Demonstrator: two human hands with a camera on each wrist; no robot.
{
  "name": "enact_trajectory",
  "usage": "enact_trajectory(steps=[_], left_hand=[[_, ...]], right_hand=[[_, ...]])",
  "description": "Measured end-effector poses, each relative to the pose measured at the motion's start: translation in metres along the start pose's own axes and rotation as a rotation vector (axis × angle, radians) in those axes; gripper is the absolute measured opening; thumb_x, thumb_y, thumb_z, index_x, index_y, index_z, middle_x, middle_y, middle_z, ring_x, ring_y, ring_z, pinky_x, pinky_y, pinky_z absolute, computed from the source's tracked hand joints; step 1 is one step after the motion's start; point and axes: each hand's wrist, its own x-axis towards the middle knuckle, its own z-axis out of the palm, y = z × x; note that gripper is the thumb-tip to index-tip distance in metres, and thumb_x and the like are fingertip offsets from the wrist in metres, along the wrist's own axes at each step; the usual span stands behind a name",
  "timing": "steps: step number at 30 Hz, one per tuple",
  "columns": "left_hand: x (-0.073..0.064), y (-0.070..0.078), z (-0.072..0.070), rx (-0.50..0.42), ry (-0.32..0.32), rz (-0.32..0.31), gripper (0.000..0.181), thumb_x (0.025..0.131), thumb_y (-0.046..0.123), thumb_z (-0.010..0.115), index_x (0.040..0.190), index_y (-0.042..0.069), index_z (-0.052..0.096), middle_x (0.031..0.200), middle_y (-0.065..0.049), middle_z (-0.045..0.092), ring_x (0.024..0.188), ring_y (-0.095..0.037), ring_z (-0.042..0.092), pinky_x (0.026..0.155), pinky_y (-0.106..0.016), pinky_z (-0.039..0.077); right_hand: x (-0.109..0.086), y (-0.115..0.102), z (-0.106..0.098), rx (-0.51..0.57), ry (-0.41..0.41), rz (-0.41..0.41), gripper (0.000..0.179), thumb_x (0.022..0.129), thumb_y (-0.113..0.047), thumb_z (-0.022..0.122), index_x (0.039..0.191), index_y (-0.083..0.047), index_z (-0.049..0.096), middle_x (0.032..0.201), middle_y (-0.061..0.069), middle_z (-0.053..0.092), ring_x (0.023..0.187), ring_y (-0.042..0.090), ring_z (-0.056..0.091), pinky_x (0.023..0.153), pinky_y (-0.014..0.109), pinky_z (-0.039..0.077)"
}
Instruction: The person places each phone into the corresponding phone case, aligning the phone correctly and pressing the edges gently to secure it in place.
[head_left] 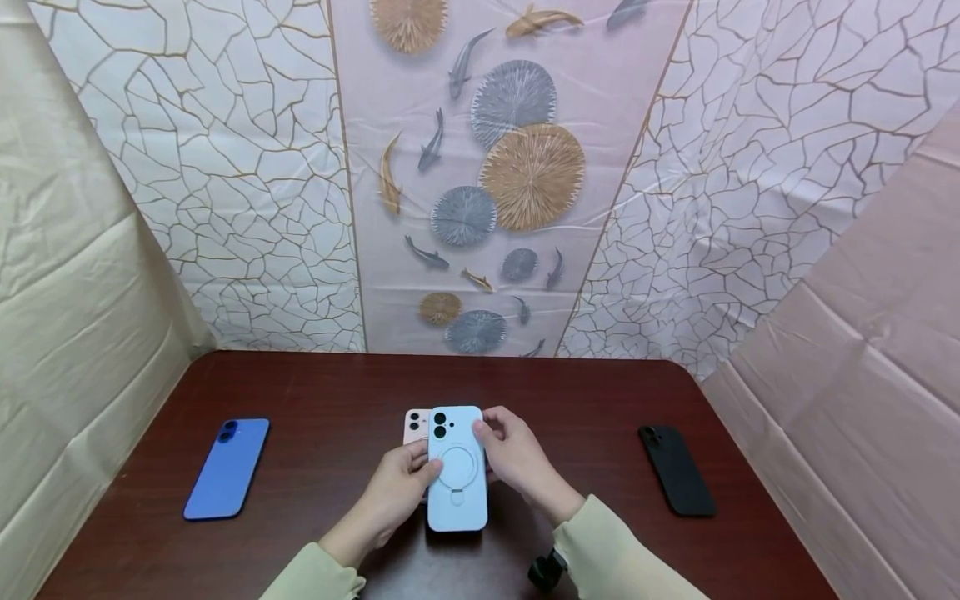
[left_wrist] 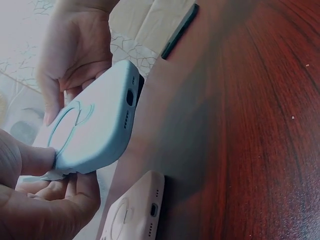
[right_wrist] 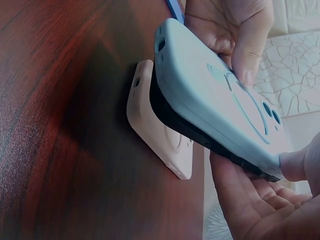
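Observation:
Both hands hold a light blue phone case (head_left: 457, 518) with a ring on its back and two camera holes, its back facing up. My left hand (head_left: 396, 487) pinches one long side, thumb on the back and fingers beneath. My right hand (head_left: 519, 457) grips the opposite side near the camera end. In the right wrist view, a black phone-like slab (right_wrist: 180, 122) shows along the underside of the light blue case, its face hidden. Partly covered in the head view, a pale pink phone (right_wrist: 150, 112) lies on the table below the held case.
A blue phone (head_left: 227, 471) lies at the left of the dark red wooden table (head_left: 337, 392). Toward the right side lies a black phone (head_left: 678, 471). A small black object (head_left: 546, 573) is beside the right sleeve. Patterned cloth (head_left: 465, 275) hangs behind the table.

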Motion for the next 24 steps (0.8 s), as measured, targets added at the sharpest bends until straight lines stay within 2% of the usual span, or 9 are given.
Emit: enact_trajectory(steps=[8,12,16,24], left_hand=[[-0.0001,-0.0007,-0.0003,0.033,0.006,0.003,0.041,0.099,0.005,0.052,0.136,-0.012,0.044,0.120,-0.021,0.062,0.102,-0.022,0.063,0.080,-0.034,0.054],[-0.0006,-0.0011,-0.0012,0.011,-0.008,0.010,0.041,0.099,0.004,0.052,0.136,-0.012,0.044,0.120,-0.021,0.062,0.103,-0.023,0.063,0.082,-0.035,0.054],[-0.0006,-0.0015,-0.0018,-0.001,-0.020,0.012,0.043,0.099,0.005,0.052,0.137,-0.012,0.043,0.121,-0.022,0.062,0.105,-0.024,0.062,0.083,-0.035,0.054],[0.0014,-0.0034,-0.0022,-0.002,-0.030,0.017,0.045,0.099,0.005,0.052,0.138,-0.013,0.040,0.123,-0.022,0.060,0.108,-0.024,0.060,0.086,-0.034,0.052]], right_hand=[[-0.0013,-0.0010,-0.0007,-0.036,-0.015,-0.032,0.025,0.103,-0.025,0.050,0.120,-0.007,0.054,0.085,0.009,0.065,0.064,0.024,0.063,0.060,0.046,0.056],[0.0011,-0.0031,-0.0020,-0.004,-0.015,0.002,0.032,0.100,-0.033,0.055,0.114,-0.005,0.056,0.086,0.011,0.063,0.067,0.023,0.065,0.061,0.044,0.057],[0.0044,-0.0029,-0.0032,0.010,0.023,0.016,0.039,0.095,-0.042,0.060,0.108,-0.005,0.059,0.088,0.012,0.060,0.071,0.022,0.065,0.064,0.043,0.057],[0.0060,-0.0011,-0.0049,0.030,0.021,-0.011,0.031,0.098,-0.036,0.057,0.106,-0.007,0.062,0.089,0.012,0.061,0.073,0.022,0.065,0.067,0.046,0.057]])
